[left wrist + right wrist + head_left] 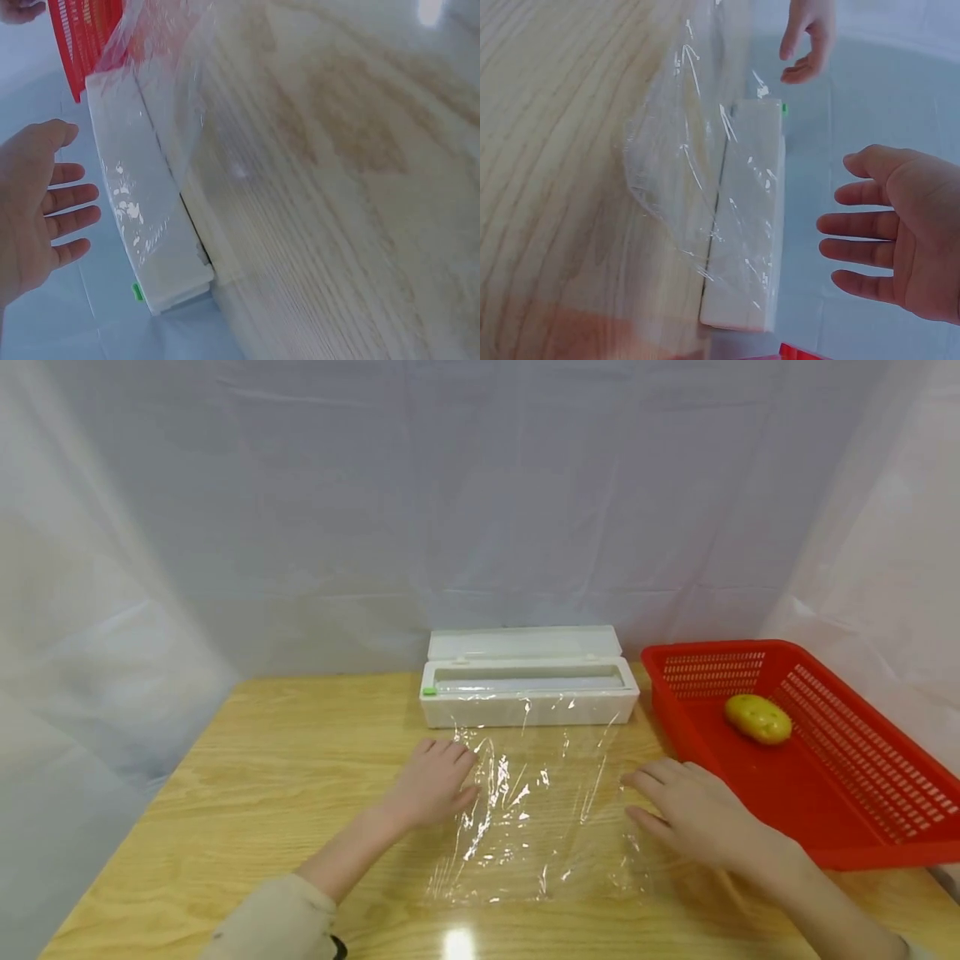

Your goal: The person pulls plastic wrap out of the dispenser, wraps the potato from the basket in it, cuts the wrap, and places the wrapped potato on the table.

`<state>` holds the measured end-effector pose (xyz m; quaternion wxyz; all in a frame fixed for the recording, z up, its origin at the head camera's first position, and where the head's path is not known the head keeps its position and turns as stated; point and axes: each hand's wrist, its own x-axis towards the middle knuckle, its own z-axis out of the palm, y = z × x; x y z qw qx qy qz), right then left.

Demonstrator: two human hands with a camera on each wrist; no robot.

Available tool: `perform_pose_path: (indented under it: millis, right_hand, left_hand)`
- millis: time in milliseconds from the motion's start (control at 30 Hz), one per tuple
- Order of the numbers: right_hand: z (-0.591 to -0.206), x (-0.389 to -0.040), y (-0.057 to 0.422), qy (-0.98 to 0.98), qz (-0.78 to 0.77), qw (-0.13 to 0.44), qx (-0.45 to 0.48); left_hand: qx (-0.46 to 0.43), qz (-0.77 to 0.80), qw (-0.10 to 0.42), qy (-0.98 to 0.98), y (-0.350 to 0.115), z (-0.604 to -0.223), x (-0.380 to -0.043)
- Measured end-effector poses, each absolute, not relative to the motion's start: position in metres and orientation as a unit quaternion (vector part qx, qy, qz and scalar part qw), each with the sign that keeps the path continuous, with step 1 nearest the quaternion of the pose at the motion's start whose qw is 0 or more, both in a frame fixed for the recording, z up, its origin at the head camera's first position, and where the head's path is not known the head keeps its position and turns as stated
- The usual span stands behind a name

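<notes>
A sheet of clear cling film (525,810) runs from the white dispenser box (528,708) towards the front of the wooden table. My left hand (435,781) is at the sheet's left edge, fingers relaxed and apart in the left wrist view, where the hand (30,202) holds nothing. On the other side, my right hand (690,806) hovers by the film's right edge, its fingers loosely extended; the right wrist view shows this hand (900,229) with nothing in its grasp. The dispenser's lid (525,642) stands raised at the back, with the roll (528,683) visible inside.
A red plastic basket (780,810) stands at the right, close beyond my right hand, with a yellow potato (757,718) in it. A small green piece (429,692) sits on the box's left end. Pale sheeting (450,510) hangs behind the table (300,752).
</notes>
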<state>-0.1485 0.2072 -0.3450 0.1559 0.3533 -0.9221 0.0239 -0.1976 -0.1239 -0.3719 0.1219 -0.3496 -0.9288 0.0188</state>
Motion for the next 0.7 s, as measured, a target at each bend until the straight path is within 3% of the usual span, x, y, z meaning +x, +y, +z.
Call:
perform_pose_path:
  millis: [467, 700]
  right_hand:
    - [-0.31, -0.157, 0.212, -0.953, 0.077, 0.064, 0.287]
    - [-0.285, -0.164, 0.223, -0.96, 0.073, 0.055, 0.266]
  left_hand:
    - [-0.283, -0.004, 0.124, -0.951, -0.143, -0.367, -0.234]
    - [-0.237, -0.018, 0.135, -0.962, -0.157, -0.366, -0.26]
